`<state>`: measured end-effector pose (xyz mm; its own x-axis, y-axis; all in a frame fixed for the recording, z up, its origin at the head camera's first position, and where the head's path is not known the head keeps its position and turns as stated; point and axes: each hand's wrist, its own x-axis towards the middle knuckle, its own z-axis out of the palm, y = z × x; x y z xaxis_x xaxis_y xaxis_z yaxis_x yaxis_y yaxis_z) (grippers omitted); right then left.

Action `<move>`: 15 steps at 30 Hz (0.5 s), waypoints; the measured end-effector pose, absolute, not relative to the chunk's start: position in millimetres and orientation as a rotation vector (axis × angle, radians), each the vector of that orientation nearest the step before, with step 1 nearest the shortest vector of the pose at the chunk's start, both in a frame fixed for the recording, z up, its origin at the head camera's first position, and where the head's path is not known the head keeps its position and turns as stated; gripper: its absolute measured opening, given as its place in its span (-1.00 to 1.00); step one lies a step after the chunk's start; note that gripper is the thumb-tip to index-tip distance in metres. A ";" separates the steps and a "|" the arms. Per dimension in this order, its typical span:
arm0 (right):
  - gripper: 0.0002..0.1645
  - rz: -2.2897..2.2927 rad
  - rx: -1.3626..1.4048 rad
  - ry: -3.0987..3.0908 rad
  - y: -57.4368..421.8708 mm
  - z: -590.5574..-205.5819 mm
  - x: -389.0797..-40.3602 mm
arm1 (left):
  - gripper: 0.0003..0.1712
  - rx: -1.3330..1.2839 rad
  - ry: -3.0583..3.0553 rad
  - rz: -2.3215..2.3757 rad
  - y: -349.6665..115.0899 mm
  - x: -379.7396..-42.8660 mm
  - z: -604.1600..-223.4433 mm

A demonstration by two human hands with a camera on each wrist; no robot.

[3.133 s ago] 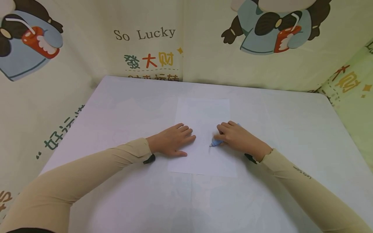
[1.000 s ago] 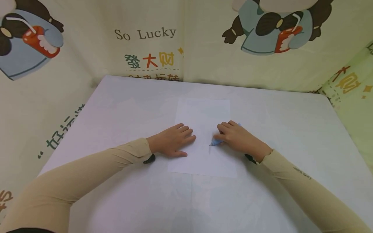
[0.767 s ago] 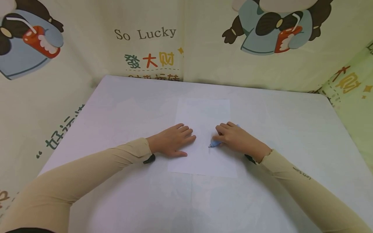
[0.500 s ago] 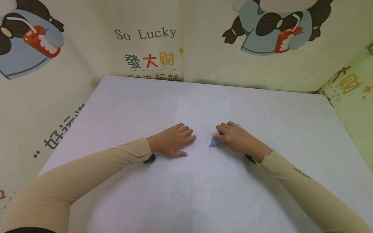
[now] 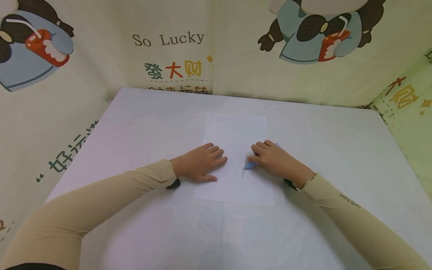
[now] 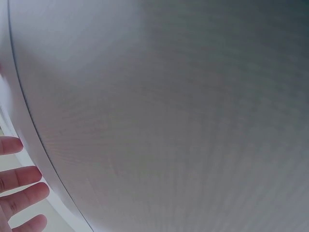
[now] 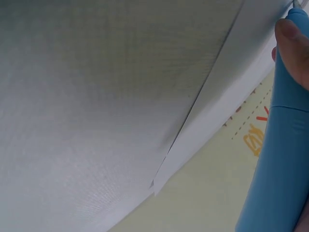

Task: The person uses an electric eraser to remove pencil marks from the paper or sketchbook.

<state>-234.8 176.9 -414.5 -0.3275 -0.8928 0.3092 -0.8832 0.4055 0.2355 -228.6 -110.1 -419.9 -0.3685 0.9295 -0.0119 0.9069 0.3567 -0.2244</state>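
A white sheet of paper (image 5: 234, 129) lies on the white table. On its left side my left hand (image 5: 199, 163) rests flat, palm down with the fingers spread; some of its fingers (image 6: 24, 198) show at the edge of the left wrist view. My right hand (image 5: 275, 159) holds a thick blue pen-shaped tool (image 5: 251, 165) over the right half of the sheet, its slim metallic tip pointing down at the paper. In the right wrist view the thumb presses on the blue tool (image 7: 280, 159) near its tip. A faint streak shows just below the tip.
The white table (image 5: 152, 232) stretches around the sheet on all sides. Pale cloth walls (image 5: 236, 48) with cartoon figures and printed lettering stand behind it and at both sides. Dark wrist devices sit under both cuffs.
Over the last second the right hand, with the blue pen-shaped tool, shifted slightly left and towards me, then back right and away. The left hand and the paper have stayed in place.
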 end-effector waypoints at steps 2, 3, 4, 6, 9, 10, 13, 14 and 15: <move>-0.73 -0.040 1.518 -2.284 178.1 -414.5 -235.4 | -0.29 -1.697 -2.486 0.288 -110.1 -229.3 -420.4; -0.74 -0.043 1.513 -2.286 178.8 -414.6 -235.8 | -0.29 -1.698 -2.487 0.288 -110.0 -229.6 -420.9; -0.75 -0.045 1.509 -2.289 179.4 -414.7 -236.1 | -0.29 -1.698 -2.488 0.288 -110.0 -230.0 -421.4; -0.77 -0.040 1.510 -2.293 180.5 -415.2 -236.6 | -0.29 -1.699 -2.495 0.293 -109.8 -230.5 -421.8; -0.78 -0.029 1.527 -2.297 180.4 -415.4 -236.7 | -0.29 -1.697 -2.501 0.293 -110.0 -230.5 -422.1; -0.77 -0.023 1.535 -2.300 180.1 -415.3 -236.5 | -0.29 -1.696 -2.504 0.291 -110.2 -230.4 -422.0; -0.74 -0.021 1.546 -2.304 179.2 -415.1 -236.4 | -0.30 -1.697 -2.507 0.268 -110.7 -229.9 -420.7; -0.73 -0.023 1.543 -2.305 178.9 -415.0 -236.4 | -0.30 -1.697 -2.508 0.263 -110.9 -229.8 -420.0; -0.73 -0.024 1.539 -2.305 178.6 -414.8 -236.6 | -0.30 -1.697 -2.509 0.260 -111.0 -229.6 -419.3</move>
<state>-236.6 178.6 -414.8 -0.3370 -0.8954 0.2912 -0.8890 0.4044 0.2148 -229.6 -111.0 -419.3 -0.3732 0.9277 -0.0117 0.9104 0.3637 -0.1971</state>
